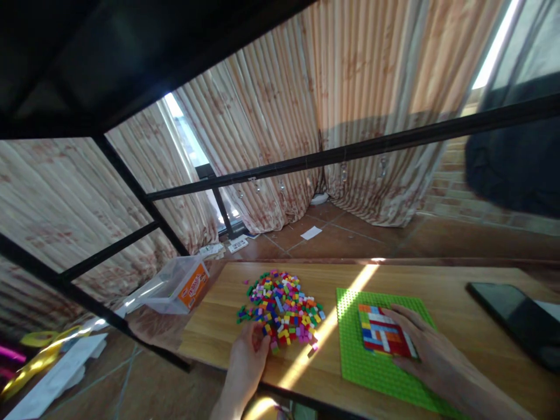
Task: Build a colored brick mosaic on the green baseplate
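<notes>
A heap of small coloured bricks [282, 306] lies on the wooden table [437, 286]. My left hand [249, 356] rests at the near edge of the heap, fingers curled onto the bricks; what they pinch is hidden. A green baseplate [354, 356] lies to the right, with a patch of red, white, blue and orange bricks [380, 329] built on it. My right hand [426, 344] lies flat on the baseplate, fingers stretched out beside and partly over the patch.
A clear plastic box with an orange label [181, 286] stands off the table's left end. A dark tablet [516, 318] lies at the right. Black metal bars [332, 154] cross above. Curtains and a tiled floor lie beyond; papers and yellow ribbon [39, 359] lie at lower left.
</notes>
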`<state>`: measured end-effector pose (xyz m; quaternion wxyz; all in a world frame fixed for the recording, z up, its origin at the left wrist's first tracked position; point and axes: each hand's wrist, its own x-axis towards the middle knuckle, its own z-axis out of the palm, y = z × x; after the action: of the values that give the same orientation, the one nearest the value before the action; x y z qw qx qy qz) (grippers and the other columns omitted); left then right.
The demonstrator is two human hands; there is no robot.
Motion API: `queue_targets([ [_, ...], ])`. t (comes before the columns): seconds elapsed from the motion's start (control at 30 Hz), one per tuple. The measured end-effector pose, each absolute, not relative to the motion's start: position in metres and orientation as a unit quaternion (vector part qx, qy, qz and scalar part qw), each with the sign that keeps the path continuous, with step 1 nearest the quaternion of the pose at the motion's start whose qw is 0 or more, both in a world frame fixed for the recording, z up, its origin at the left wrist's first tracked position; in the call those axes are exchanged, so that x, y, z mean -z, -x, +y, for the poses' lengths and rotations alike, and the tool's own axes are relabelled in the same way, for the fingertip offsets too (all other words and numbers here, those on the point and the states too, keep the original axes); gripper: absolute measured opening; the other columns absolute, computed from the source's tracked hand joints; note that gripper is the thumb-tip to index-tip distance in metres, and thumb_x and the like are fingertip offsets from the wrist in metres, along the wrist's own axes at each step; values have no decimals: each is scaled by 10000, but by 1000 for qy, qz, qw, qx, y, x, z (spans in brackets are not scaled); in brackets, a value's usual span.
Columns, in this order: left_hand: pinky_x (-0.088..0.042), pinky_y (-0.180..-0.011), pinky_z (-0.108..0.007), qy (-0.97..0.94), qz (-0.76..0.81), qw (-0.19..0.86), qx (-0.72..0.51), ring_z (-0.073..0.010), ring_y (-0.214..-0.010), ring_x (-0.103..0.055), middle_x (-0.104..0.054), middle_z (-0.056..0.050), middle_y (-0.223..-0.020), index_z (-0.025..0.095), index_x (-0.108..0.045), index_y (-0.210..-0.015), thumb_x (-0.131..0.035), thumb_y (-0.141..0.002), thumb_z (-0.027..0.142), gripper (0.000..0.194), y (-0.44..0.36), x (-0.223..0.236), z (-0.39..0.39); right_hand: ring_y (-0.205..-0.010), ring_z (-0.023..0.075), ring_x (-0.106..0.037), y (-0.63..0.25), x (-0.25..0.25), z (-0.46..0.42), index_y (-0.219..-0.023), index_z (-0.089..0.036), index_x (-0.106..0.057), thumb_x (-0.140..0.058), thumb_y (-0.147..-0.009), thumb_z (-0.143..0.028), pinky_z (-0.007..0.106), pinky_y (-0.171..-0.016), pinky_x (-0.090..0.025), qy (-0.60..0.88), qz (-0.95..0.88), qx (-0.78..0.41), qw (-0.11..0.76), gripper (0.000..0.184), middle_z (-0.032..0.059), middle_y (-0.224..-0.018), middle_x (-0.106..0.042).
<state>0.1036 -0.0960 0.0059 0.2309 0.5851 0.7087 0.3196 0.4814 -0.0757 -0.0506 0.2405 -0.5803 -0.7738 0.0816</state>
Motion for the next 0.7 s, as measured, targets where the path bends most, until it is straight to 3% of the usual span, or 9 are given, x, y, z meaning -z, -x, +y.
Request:
queue_targets([
  [0.1, -481, -653, -262, -554, 669, 294, -399, -161, -695, -627, -649, -28, -819, 189, -535, -936, -579, -727, 290, 237, -123, -18, -94, -1189, 302, -512, -484, 43, -76, -1337, -236, -423, -636, -677, -271, 464, -978, -443, 573, -770, -92, 264, 694, 117, -1410, -417],
  [0.23, -466, -592, -214, -521, 594, 402, -462, -128, -632, -603, -604, 24, -701, 200, -530, -846, -609, -679, 205, 185, -173, -35, -91, -1163, 263, -530, -483, 17, -79, -1275, -260, -488, -603, -772, -398, 435, -972, -448, 552, -743, -135, 355, 534, 101, -1336, -495],
  [0.4, -385, -540, -162, -541, 510, 487, -458, -75, -583, -513, -553, 43, -654, 185, -537, -755, -577, -673, 105, 122, -238, -39, -91, -817, 183, -647, -452, -11, -94, -1159, -254, -594, -541, -835, -412, 302, -716, -542, 523, -691, -277, 416, 364, 60, -1003, -683],
  [0.57, -404, -639, -183, -534, 441, 537, -482, -88, -687, -511, -548, 19, -730, 171, -531, -764, -590, -689, 94, 122, -264, -30, -92, -688, 145, -613, -415, -12, -97, -1063, -219, -647, -615, -787, -382, 254, -628, -507, 478, -656, -364, 456, 322, 13, -778, -679],
  [0.7, -385, -608, -185, -511, 422, 556, -501, -79, -648, -469, -513, 28, -693, 162, -523, -742, -626, -704, 140, 112, -267, -28, -90, -638, 127, -580, -409, -13, -92, -929, -203, -687, -638, -767, -359, 236, -585, -485, 449, -605, -442, 486, 230, -4, -696, -641],
])
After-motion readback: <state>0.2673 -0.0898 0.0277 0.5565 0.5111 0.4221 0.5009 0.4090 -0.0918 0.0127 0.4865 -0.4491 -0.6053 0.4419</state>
